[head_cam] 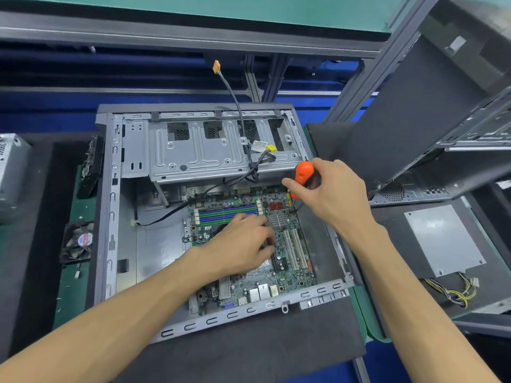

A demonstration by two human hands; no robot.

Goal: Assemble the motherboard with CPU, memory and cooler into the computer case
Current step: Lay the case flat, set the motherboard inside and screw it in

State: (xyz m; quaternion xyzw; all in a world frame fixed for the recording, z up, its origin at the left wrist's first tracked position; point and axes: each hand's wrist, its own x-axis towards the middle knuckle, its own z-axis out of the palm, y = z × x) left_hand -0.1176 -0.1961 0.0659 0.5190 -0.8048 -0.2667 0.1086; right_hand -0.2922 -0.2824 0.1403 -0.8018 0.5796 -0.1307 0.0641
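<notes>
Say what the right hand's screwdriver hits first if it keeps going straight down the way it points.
Probably the motherboard near its far right corner: the right hand aims the screwdriver down there. The tip is hard to see.

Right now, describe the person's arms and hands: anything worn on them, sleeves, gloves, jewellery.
Both arms are bare from the frame's lower edge to the wrists; no sleeve shows. The left hand and right hand wear no gloves. No watch, wrist strap or bracelet shows on either wrist, and no ring on the fingers in view. No markings show.
</notes>
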